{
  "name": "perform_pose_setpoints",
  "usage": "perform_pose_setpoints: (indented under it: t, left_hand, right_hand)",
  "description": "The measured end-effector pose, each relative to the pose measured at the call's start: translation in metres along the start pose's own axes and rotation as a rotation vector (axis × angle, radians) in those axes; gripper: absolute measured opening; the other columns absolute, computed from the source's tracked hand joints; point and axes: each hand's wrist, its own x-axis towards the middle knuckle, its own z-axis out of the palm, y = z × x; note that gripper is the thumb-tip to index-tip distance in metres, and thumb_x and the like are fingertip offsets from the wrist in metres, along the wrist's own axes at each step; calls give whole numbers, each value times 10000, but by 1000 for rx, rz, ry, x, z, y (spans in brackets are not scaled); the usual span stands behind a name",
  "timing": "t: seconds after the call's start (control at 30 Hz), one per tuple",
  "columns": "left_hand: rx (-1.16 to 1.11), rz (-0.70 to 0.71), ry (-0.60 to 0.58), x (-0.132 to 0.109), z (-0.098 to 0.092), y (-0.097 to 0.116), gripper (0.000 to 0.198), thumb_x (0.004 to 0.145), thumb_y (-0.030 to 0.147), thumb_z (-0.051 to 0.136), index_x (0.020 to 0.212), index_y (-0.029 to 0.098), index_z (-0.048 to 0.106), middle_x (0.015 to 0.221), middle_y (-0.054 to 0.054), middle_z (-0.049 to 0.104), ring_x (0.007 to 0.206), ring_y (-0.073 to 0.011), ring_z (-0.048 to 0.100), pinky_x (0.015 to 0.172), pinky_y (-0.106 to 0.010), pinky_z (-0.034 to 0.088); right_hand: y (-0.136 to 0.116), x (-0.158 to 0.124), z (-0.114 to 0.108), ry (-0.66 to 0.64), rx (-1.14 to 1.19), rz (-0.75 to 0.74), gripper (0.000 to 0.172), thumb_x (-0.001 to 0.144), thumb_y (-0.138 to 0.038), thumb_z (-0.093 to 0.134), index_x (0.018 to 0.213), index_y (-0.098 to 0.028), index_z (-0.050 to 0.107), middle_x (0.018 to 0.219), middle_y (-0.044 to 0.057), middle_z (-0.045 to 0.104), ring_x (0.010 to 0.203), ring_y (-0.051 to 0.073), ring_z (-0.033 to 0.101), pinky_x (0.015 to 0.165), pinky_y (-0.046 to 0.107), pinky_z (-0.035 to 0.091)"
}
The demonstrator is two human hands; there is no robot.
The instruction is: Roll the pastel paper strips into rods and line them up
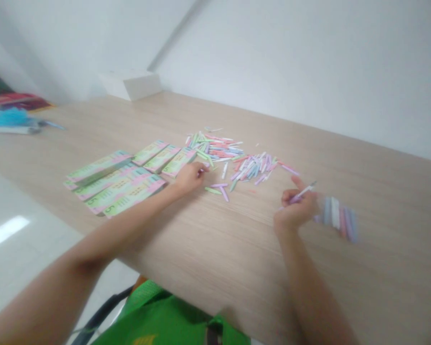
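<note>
My left hand is at the near left edge of a heap of pastel sticks, its fingers curled together. What it pinches, if anything, is too small to make out; something pale purple shows by the fingertips. To the right, my right hand is raised with its fingers closed on a slim pen-like stick, white and purple with a dark tip. A second cluster of sticks lies between the hands. Loose purple and green sticks rest just right of my left hand.
Several green-and-pink boxes lie in rows at the left. A blurred row of pastel sticks lies right of my right hand. At the back stands a white box; blue material lies far left. The wooden table meets a wall behind.
</note>
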Motion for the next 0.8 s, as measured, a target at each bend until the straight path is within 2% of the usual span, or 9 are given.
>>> perform_pose_setpoints:
  t: [0.07,0.2,0.37,0.5,0.63,0.7,0.8]
  left_hand:
    - [5,25,-5,-1,-2,-1,332,739,110,468,972,173,696,972,-50,700,806,-165,626,799,-267,467]
    - [16,16,-43,1,-3,-1,319,734,147,484,972,177,694,915,-43,705,787,-169,631,778,-265,468]
    - [-20,2,-161,13,2,4,264,753,278,547,946,174,696,878,-48,713,756,-178,636,697,-255,462]
    - [21,29,-335,22,12,12,272,769,382,571,858,163,707,809,-64,713,732,-190,638,626,-250,426]
    - [83,98,-459,28,24,13,369,771,497,577,874,162,693,803,-63,703,727,-191,632,583,-245,394]
    - [95,173,-487,31,29,10,356,767,484,595,898,163,680,824,-58,697,730,-178,622,592,-239,395]
    - [89,289,-509,36,36,6,247,787,370,602,890,153,663,827,-55,681,742,-164,600,661,-243,415]
  right_hand:
    - [-12,-2,-2,-30,80,-12,429,815,-376,316,889,-116,649,451,-49,382,379,89,285,406,233,169]
    - [-30,-11,-6,-116,143,-38,327,688,-286,331,776,-159,620,449,-41,361,378,99,266,405,247,157]
    - [-37,-23,-7,-165,95,3,294,599,-204,352,769,-151,586,474,-53,366,385,82,244,408,235,145]
    - [-16,-42,-12,-171,-4,1,272,613,-172,387,865,-185,487,522,-77,377,444,85,306,448,215,189]
    - [18,-63,-18,-302,-113,33,214,655,-161,398,862,-212,420,581,-72,413,492,91,367,487,212,251]
    - [32,-64,-19,-312,-132,43,209,665,-153,388,862,-214,421,584,-71,417,506,96,386,501,213,268]
    - [49,-53,-18,-333,-210,16,227,690,-159,378,903,-215,433,620,-60,447,553,111,437,544,222,309]
